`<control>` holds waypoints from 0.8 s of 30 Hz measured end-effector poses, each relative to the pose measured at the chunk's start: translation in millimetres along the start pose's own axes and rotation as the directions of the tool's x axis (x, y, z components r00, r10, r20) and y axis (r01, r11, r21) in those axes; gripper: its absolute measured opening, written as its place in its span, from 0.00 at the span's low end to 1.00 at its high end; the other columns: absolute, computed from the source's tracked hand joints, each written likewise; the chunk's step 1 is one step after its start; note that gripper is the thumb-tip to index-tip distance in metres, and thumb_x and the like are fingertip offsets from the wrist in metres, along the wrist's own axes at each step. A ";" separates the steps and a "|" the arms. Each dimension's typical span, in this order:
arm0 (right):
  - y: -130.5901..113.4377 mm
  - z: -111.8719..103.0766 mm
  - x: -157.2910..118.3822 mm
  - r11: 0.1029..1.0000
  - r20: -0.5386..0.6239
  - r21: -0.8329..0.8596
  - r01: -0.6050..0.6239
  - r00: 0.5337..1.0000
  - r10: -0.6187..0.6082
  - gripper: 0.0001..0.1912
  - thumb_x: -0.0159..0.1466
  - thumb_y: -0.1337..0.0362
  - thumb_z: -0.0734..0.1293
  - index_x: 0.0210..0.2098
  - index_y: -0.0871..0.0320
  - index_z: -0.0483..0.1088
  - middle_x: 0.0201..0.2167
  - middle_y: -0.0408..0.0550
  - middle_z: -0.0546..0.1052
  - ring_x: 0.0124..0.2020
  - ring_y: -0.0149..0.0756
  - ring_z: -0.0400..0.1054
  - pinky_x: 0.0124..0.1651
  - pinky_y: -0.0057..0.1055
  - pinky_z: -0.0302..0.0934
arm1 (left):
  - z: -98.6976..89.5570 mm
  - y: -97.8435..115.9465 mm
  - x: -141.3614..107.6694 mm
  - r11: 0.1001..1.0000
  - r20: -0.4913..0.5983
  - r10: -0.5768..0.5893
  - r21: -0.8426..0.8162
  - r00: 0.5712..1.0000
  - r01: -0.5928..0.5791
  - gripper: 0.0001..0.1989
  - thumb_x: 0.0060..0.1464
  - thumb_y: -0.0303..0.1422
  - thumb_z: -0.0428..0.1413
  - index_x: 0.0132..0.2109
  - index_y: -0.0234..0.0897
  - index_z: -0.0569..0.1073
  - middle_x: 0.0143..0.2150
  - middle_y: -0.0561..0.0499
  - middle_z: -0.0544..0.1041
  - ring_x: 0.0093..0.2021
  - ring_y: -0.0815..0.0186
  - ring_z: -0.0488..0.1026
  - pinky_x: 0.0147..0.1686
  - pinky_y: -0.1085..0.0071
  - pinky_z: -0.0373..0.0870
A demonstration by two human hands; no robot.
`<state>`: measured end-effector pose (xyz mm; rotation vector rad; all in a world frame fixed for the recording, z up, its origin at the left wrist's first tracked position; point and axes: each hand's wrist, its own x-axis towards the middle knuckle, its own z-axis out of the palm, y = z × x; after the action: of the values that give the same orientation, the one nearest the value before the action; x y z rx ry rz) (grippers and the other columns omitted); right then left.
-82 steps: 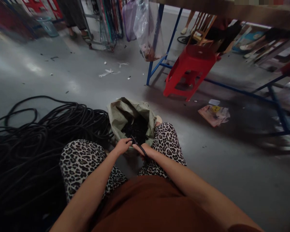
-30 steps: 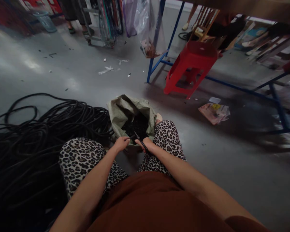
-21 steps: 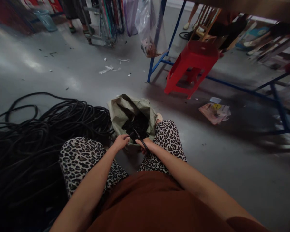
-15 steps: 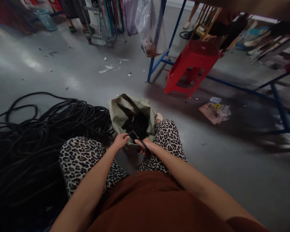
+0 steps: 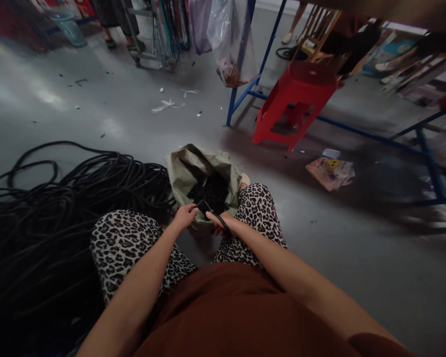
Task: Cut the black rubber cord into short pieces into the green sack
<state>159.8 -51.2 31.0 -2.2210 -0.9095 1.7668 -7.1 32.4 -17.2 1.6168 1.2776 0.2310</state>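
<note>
My right hand (image 5: pixel 220 221) is closed around the black handles of a pair of scissors (image 5: pixel 226 227), in front of my right knee. Its blades point up and left over the sack's near rim. Facing it, my left hand (image 5: pixel 186 215) pinches a thin black cord (image 5: pixel 199 204), whose end is by the blades. Whether the blades touch the cord is too small to tell. Below both hands a pale green woven sack (image 5: pixel 178 171) stands between my legs with its mouth wide, and small dark pieces (image 5: pixel 210 191) lie inside.
A big tangle of black cord (image 5: pixel 70 198) spreads over the floor at left. A red plastic stool (image 5: pixel 301 99) stands beside a blue table frame (image 5: pixel 233 101). Papers (image 5: pixel 329 173) lie on the floor to the right. Other people's legs (image 5: pixel 119 25) show at the back.
The scissors in my right hand have shifted very slightly, and my left hand stays almost where it was with the cord. Otherwise the scene looks the same.
</note>
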 end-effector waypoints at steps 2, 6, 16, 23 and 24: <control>1.2 -0.5 1.5 0.999 0.081 0.046 0.002 0.997 -0.006 0.37 0.52 0.33 0.57 0.27 0.65 0.69 0.18 0.52 0.73 0.14 0.31 0.63 0.16 0.26 0.59 | -0.3 0.6 -0.5 1.000 0.000 0.010 0.006 1.000 -0.010 0.16 0.50 0.37 0.48 0.38 0.32 0.73 0.26 0.52 0.74 0.24 0.70 0.69 0.28 0.74 0.66; 2.6 -2.3 2.8 0.999 0.119 0.025 0.020 0.993 -0.023 0.37 0.51 0.33 0.58 0.27 0.65 0.69 0.18 0.51 0.73 0.15 0.30 0.62 0.16 0.24 0.58 | -0.9 2.2 -1.3 0.999 0.004 0.018 0.036 1.000 -0.018 0.16 0.50 0.37 0.48 0.39 0.32 0.74 0.27 0.51 0.75 0.24 0.70 0.70 0.28 0.73 0.66; 3.4 -1.3 5.5 0.997 0.089 -0.041 0.061 0.994 -0.057 0.35 0.51 0.35 0.61 0.28 0.66 0.71 0.19 0.50 0.73 0.14 0.28 0.62 0.15 0.22 0.55 | -2.5 14.7 -8.0 0.996 0.003 0.021 0.092 1.000 -0.021 0.17 0.48 0.34 0.51 0.44 0.34 0.75 0.30 0.49 0.78 0.34 0.64 0.73 0.38 0.70 0.69; 5.1 -0.6 10.0 0.994 0.088 -0.077 0.074 0.994 -0.067 0.37 0.50 0.34 0.61 0.28 0.67 0.72 0.20 0.52 0.74 0.14 0.30 0.63 0.16 0.24 0.57 | -2.7 18.3 -10.4 0.995 0.020 0.035 0.092 0.999 -0.036 0.17 0.47 0.32 0.53 0.44 0.34 0.76 0.35 0.48 0.79 0.40 0.62 0.74 0.42 0.69 0.69; 5.6 -0.5 10.7 0.994 0.089 -0.083 0.076 0.994 -0.068 0.37 0.50 0.34 0.61 0.28 0.67 0.72 0.20 0.52 0.74 0.15 0.30 0.63 0.16 0.24 0.57 | -2.5 17.9 -10.4 0.996 0.019 0.030 0.088 0.999 -0.032 0.17 0.47 0.33 0.53 0.44 0.34 0.76 0.34 0.48 0.79 0.39 0.62 0.74 0.42 0.69 0.69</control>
<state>163.5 -49.7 19.6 -2.1475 -1.0890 1.8361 -2.0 26.9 2.3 1.7115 1.2655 0.1813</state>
